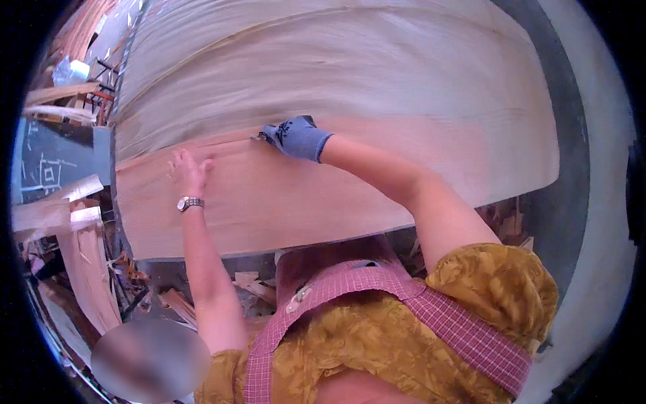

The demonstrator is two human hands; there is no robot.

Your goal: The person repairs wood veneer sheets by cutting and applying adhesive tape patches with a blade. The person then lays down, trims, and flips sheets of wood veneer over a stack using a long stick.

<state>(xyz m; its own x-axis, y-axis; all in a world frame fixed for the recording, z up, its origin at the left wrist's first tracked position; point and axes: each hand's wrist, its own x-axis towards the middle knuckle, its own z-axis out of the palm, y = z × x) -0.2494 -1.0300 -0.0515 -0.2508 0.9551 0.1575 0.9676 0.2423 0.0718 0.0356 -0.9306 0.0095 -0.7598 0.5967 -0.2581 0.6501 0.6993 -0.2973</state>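
A broad stack of thin wood veneer sheets [282, 202] lies in front of me, its near part pinkish and its far part paler and wavy. My left hand [190, 174], bare and with a metal wristwatch [190, 203] at the wrist, rests on the near veneer with its fingers spread. Near the middle of the stack, my right hand [297, 139] wears a blue-grey glove with dark patches. It is closed around a small dark metal tool [258, 137], whose tip sticks out leftward at the edge line between the two veneer tones. Most of the tool is hidden in the glove.
Loose veneer strips and offcuts [84, 249] pile up at the left, beside a dark board [60, 158] with chalk-like marks. More scraps [256, 286] lie below the near edge. A grey curved border [572, 135] runs along the right side.
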